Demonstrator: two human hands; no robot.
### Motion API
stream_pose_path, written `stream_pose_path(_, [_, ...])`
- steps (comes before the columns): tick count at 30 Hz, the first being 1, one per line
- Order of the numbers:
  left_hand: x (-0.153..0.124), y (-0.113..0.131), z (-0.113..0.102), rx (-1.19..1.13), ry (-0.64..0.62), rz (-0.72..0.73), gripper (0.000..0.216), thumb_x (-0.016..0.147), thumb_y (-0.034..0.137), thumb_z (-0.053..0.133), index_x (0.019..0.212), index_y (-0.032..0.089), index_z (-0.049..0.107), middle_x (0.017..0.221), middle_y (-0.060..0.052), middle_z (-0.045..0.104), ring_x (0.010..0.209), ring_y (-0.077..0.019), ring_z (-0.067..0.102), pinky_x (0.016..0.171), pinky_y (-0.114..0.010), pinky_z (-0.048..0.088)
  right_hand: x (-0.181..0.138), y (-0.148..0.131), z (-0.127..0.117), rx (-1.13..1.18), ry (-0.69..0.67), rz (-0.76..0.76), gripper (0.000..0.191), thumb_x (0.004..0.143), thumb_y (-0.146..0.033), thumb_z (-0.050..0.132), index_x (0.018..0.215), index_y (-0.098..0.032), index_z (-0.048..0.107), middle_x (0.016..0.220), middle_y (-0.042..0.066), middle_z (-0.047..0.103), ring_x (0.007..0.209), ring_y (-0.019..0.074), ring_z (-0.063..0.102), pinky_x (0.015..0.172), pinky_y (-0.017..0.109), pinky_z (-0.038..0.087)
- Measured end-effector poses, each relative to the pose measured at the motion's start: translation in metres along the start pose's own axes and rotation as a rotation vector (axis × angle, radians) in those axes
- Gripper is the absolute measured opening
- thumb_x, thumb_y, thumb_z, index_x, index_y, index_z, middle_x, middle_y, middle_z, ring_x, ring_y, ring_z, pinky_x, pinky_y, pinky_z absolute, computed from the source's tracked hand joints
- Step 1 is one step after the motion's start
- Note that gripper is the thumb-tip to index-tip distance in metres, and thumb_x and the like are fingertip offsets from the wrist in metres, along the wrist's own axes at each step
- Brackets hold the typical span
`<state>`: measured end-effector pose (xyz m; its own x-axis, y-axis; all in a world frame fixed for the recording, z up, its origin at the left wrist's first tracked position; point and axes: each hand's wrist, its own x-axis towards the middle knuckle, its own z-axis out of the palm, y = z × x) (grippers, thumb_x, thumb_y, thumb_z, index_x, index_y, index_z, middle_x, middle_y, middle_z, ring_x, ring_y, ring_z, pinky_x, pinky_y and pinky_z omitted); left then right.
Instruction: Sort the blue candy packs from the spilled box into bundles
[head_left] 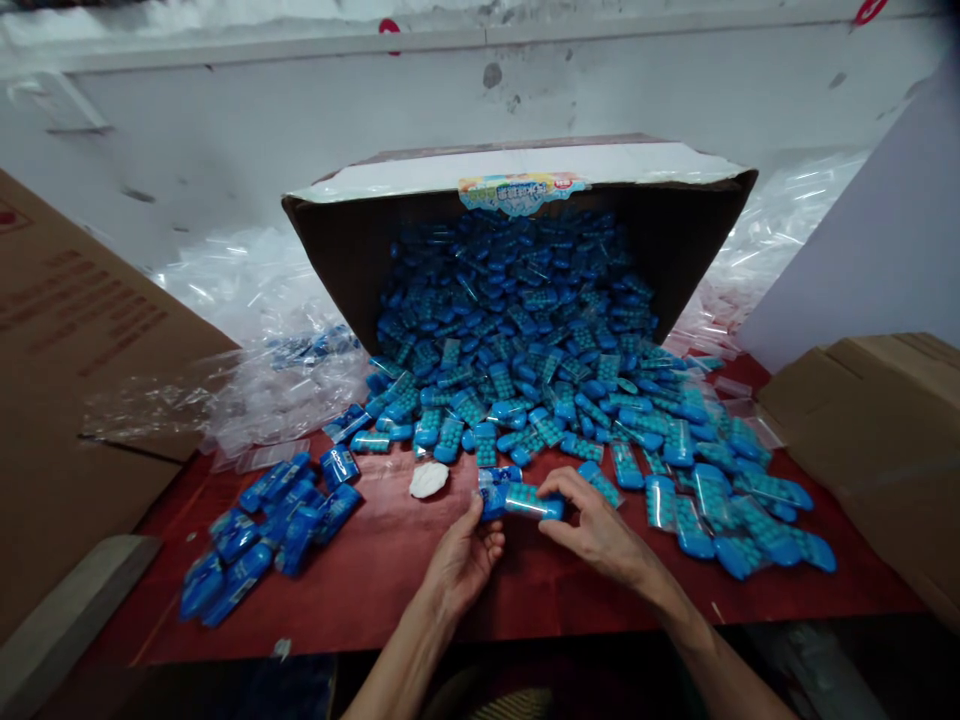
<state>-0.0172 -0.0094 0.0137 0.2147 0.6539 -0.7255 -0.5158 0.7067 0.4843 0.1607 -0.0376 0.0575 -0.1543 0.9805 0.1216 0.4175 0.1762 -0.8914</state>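
Note:
In front of me, both hands meet at one small clear container of turquoise balls (525, 500) with a blue cap. My right hand (600, 530) pinches its capped right end between thumb and fingers. My left hand (465, 550) grips a dark blue printed wrapper (492, 503) at the container's left end; whether the container sits inside it I cannot tell. Just behind lies another blue wrapper (501, 475). A white lump (429, 480) rests on the red table left of them. Several wrapped blue containers (289, 510) form a loose pile further left.
A cardboard box (330, 240) on its side spills a heap of blue containers (517, 350) onto the red table (540, 600). Clear plastic sleeves (277, 400) lie at left. Cardboard boxes stand at the left (90, 350) and right (862, 420).

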Motion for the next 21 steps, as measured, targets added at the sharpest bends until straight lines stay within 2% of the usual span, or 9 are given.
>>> stream_pose_path(13, [-0.0018, 0.0006, -0.0031, 0.056, -0.052, 0.123, 0.021, 0.071, 0.033, 0.058, 0.072, 0.013, 0.051, 0.051, -0.001, 0.057, 0.043, -0.0089, 0.054, 0.039, -0.016, 0.043, -0.0059, -0.0042, 0.0022, -0.023, -0.019, 0.040, 0.021, 0.069, -0.014, 0.052, 0.089, -0.022, 0.053, 0.090, 0.001, 0.050, 0.083, 0.0151, 0.049, 0.076, 0.027, 0.039])
stream_pose_path(21, [-0.0037, 0.0022, -0.0034, 0.079, -0.064, 0.171, 0.020, 0.070, 0.032, 0.059, 0.070, 0.012, 0.053, 0.050, -0.002, 0.058, 0.043, -0.0102, 0.056, 0.039, -0.016, 0.044, -0.0069, -0.0018, 0.0049, 0.033, 0.002, 0.003, 0.023, 0.069, -0.012, 0.051, 0.089, -0.023, 0.053, 0.102, 0.003, 0.049, 0.096, 0.0165, 0.048, 0.081, 0.027, 0.039])
